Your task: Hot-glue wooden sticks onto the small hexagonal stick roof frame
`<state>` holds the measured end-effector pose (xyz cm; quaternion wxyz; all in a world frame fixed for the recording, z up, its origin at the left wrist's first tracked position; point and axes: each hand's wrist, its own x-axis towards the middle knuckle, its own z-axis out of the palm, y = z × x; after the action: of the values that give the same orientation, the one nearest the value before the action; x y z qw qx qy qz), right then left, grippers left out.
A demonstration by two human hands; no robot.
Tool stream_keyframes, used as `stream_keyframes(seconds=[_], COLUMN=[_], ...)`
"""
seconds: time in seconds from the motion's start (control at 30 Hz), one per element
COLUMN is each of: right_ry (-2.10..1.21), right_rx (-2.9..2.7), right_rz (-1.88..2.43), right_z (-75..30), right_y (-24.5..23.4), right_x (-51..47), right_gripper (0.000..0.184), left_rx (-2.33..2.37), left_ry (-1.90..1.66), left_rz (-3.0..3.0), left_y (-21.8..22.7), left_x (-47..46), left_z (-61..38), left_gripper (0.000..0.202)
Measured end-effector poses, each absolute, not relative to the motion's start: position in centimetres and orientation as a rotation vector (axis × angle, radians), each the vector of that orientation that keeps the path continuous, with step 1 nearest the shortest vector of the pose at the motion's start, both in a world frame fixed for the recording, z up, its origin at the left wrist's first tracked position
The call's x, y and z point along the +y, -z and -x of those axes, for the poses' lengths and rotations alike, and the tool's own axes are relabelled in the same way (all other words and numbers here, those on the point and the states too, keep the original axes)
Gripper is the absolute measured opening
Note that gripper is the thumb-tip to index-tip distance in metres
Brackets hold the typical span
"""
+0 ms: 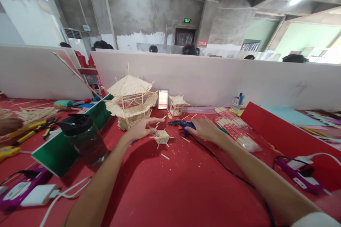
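Observation:
My right hand point(205, 128) is wrapped around a blue hot glue gun point(183, 125), its nozzle pointing left and its black cord trailing toward me. My left hand point(142, 129) has its fingers stretched out and apart, just over the left edge of a small six-sided frame of thin wooden sticks point(163, 137). Whether a fingertip touches the frame I cannot tell. Behind my left hand rises a large two-tiered pavilion model point(129, 95) made of the same sticks. A smaller stick pavilion point(177, 104) stands beyond the glue gun.
A dark water bottle point(82, 138) stands left by a green divider point(57, 152). Bagged sticks point(237, 127) lie at right, before a red divider point(290, 142). A lit phone point(163, 100) leans at the back. Purple power strips point(298, 175) sit at both sides. Another person's hand point(10, 126) shows far left.

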<state>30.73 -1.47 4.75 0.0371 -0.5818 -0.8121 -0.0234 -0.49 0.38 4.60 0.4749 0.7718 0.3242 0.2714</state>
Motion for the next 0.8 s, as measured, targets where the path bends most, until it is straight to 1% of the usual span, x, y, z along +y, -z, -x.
stream_keyframes(seconds=[0.1,0.2,0.33,0.43,0.6,0.63,0.7,0.73,0.8], right_ry=[0.195,0.337,0.292,0.279,0.242,0.237,0.174,0.120,-0.017], right_rx=[-2.313,-2.219,-2.263,-2.305,-2.334,-2.326,-2.316,-2.299,-2.260], right_rz=[1.909,1.974,2.006,2.014,1.929,1.894,1.812,1.767,1.611], right_z=[-33.6,-35.7,-37.2,-37.4,-36.2,-35.6,-34.1,-33.2,-30.9], right_y=[-3.4,-1.3,1.0,1.6,0.3,-0.3,-1.6,-2.2,-3.2], right_x=[-2.0,-2.3,-2.3,-2.2,-2.1,-2.2,-2.5,-2.7,-3.1], right_gripper=[0.057,0.056,0.055,0.055,0.052,0.051,0.040,0.037,0.034], left_rx=[0.887,1.095,1.362,1.484,1.470,1.448,1.424,1.417,1.385], left_ry=[-0.676,-0.637,-0.496,-0.361,-0.271,-0.294,-0.377,-0.434,-0.578], left_rz=[-1.986,-2.171,-2.442,-2.465,-2.452,-2.460,-2.484,-2.494,-2.485], left_y=[-4.2,-3.8,-3.2,-2.5,-1.4,-1.3,-1.6,-1.8,-2.5], left_x=[0.8,1.7,3.4,4.3,4.5,4.3,3.9,3.6,2.9], left_z=[-0.4,-1.5,-2.2,-2.1,-1.1,-0.8,-0.3,-0.1,0.1], left_gripper=[0.048,0.048,0.052,0.053,0.050,0.052,0.056,0.055,0.047])
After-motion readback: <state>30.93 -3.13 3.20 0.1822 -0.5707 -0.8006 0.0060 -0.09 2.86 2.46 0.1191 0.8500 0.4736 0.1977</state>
